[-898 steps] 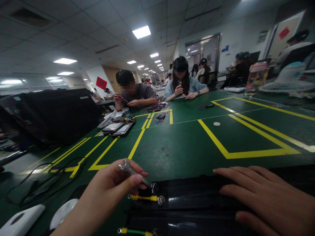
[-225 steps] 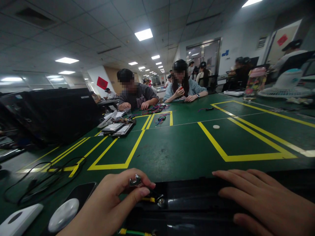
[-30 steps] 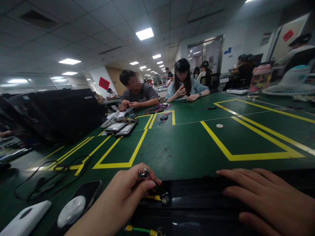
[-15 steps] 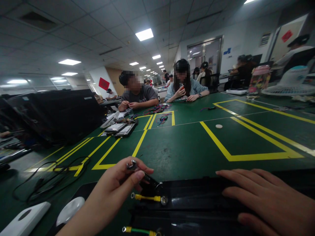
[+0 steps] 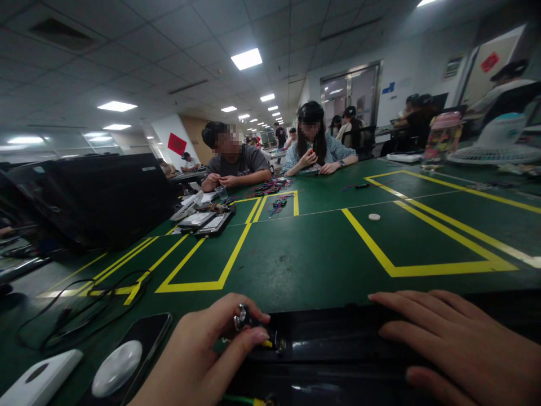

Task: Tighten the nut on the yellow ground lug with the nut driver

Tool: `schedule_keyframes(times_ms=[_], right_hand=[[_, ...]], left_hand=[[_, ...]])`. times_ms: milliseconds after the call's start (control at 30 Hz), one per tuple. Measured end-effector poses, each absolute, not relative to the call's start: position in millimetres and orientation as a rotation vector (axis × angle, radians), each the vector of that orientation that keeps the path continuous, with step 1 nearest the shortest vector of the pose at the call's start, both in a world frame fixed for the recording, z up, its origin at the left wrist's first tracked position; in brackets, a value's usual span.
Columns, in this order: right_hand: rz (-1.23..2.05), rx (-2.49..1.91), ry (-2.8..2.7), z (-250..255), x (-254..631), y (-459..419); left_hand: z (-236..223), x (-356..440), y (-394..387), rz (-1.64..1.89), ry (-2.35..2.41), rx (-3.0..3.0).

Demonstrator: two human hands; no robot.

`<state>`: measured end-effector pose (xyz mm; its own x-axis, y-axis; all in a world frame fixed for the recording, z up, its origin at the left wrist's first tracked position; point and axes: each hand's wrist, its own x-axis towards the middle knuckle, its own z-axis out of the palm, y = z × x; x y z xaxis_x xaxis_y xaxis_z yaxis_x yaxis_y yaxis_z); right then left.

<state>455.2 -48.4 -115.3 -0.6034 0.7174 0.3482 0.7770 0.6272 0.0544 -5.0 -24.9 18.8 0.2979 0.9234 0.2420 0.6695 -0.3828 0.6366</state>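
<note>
Between the thumb and fingers of my left hand is a small wrench. Its shiny open jaw sticks up and its other end reaches down to a metal fastener on a long black panel. A short yellow wire meets that fastener, mostly covered by my thumb. Lower down, a green-and-yellow wire shows at the picture's bottom edge. My right hand rests over the panel's right part with fingers stretched out, holding nothing.
At left are a phone bearing a white oval object, a white box and a black cable. Hard drives and small wired parts lie farther off. Two people sit opposite. A round white piece lies within yellow tape.
My left hand and the wrench have moved down and right, onto the fastener, and now cover most of the yellow wire. My right hand stays nearly still.
</note>
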Motion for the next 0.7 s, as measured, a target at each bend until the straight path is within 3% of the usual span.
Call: schedule_keyframes(times_ms=[300,700], right_hand=[[0.024,-1.227,-2.214,-107,435,-49],[0.029,-1.228,-2.204,-101,420,-48]], left_hand=[[13,-8,-25,0.782,1.418,2.211],[15,-8,-23,0.732,1.37,2.281]])
